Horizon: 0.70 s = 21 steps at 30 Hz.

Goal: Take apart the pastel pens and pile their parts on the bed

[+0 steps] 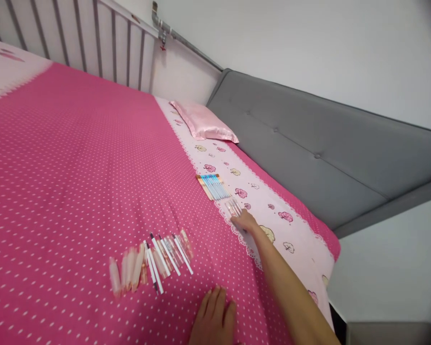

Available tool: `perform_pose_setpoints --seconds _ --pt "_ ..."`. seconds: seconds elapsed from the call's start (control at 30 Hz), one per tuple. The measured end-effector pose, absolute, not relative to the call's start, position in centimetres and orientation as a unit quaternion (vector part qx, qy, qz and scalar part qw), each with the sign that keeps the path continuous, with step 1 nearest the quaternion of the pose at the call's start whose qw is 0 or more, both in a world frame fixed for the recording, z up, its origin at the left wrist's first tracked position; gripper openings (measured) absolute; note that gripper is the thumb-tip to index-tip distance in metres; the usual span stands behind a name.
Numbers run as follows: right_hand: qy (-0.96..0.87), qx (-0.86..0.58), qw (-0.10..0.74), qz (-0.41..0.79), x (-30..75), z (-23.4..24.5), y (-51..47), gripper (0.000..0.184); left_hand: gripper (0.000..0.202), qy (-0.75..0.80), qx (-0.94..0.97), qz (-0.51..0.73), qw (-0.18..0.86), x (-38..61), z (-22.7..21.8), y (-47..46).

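My right hand [244,222] reaches out over the white printed band of the bedcover, its fingers closed around a few clear-barrelled pens [233,207]. Just beyond them lies a neat row of blue and tan pens [214,187], side by side. My left hand [214,314] rests flat on the pink dotted cloth near the bottom edge, fingers stretched out and holding nothing. To its left is a loose spread of pens [165,256], some white with dark tips, others pale pink or beige. The pale ones at the far left look blurred.
The pink dotted bedcover [93,167] spreads across most of the view. A shiny pink pillow [206,122] lies by the grey padded headboard [290,129]. White slatted railing [104,43] and a grey pipe [190,43] run along the back wall.
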State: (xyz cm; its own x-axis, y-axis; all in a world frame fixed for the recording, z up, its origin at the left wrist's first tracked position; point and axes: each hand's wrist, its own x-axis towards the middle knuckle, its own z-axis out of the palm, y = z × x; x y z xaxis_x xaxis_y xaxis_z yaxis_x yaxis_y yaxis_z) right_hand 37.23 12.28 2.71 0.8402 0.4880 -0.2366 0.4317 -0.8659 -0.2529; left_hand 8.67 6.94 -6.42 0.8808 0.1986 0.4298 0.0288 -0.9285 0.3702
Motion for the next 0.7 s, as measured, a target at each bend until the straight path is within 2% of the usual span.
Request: perform_pose_setpoints --seconds 0.17,0.27,0.43,0.57,0.7 --pt "-0.21 -0.964 0.09 0.135 35.1 3.3 11.3 0.061 0.051 0.097 0.947 0.146 0.269 8.6 -4.2 6.7" --pt "-0.202 -0.957 0.134 0.157 33.7 4.2 9.8 0.047 0.052 0.143 0.926 0.091 0.336 8.2 -1.7 6.4" --pt "-0.217 -0.895 0.258 0.292 29.6 6.0 6.4 0.012 0.041 0.183 0.894 0.13 0.389 7.7 0.9 6.1" --pt "-0.226 -0.838 0.323 0.378 24.9 6.4 3.7 0.008 0.03 0.202 0.876 0.164 0.406 7.2 1.9 6.2" --pt "-0.243 -0.812 0.346 0.402 21.0 5.7 2.5 0.008 0.025 0.224 0.849 0.146 0.455 6.1 4.0 7.9"
